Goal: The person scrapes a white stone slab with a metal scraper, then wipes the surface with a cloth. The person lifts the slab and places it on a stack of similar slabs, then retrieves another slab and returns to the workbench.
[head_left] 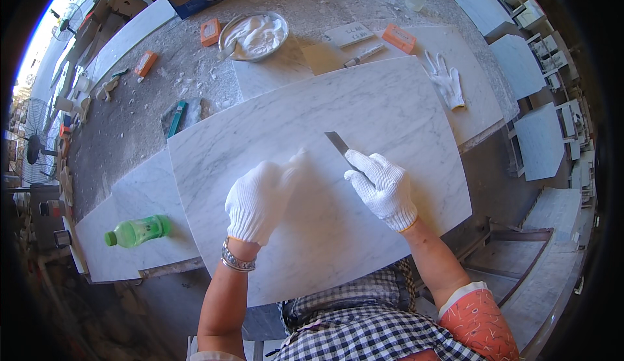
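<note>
A large white marble slab with grey veins lies flat before me, turned at a slight angle. My right hand, in a white knit glove, is closed on a flat grey metal blade with a slanted end that points up and left over the slab. To its left, my left hand, also gloved, is over the slab's middle left part. Motion smears its fingers, so whether they hold anything is unclear. A metal band circles that wrist.
Beyond the slab stand a bowl of white paste, orange boxes and a marker. An empty white glove lies right. A green bottle lies left, and a teal box cutter rests near the slab's far-left corner.
</note>
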### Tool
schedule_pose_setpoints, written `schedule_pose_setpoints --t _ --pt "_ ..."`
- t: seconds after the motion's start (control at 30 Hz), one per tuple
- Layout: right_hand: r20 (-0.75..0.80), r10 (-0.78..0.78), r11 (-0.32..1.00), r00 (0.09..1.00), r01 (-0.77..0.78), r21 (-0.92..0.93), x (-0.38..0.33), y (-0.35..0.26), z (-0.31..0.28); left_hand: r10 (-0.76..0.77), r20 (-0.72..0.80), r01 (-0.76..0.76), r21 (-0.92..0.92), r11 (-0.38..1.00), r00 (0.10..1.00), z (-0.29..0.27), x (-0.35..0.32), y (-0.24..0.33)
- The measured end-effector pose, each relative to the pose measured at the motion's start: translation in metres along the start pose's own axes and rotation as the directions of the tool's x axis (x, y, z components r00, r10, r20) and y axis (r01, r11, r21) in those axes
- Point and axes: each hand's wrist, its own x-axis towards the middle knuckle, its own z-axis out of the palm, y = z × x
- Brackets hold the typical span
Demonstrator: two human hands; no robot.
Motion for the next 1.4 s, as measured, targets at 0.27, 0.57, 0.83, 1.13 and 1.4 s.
schedule_pose_setpoints --t 0.27,0.57,0.83,1.13,1.4 --pt "-0.039 -0.080 0.997 0.996 0.080 -0.024 0.001 0.002 0.001 0.013 0.014 -0.013 0.004 1.000 1.000 0.002 0.001 -0.003" --pt "-0.052 -0.068 0.998 0.996 0.068 -0.006 0.000 0.004 0.004 0.047 -0.023 -0.047 -0.031 0.998 0.999 0.004 0.002 -0.003" --pt "-0.007 -0.018 1.000 1.000 0.018 0.003 0.000 0.001 0.000 -0.003 0.038 0.003 0.004 1.000 0.999 0.001 0.007 0.004" --pt "-0.053 -0.099 0.995 0.994 0.097 -0.032 0.003 0.003 0.004 0.002 0.006 -0.001 -0.084 0.996 1.000 0.006 0.005 -0.005" --pt "-0.023 -0.025 0.998 0.999 0.027 0.060 0.011 0.001 0.000 -0.326 -0.116 0.112 -0.789 0.604 0.938 0.012 -0.003 -0.034"
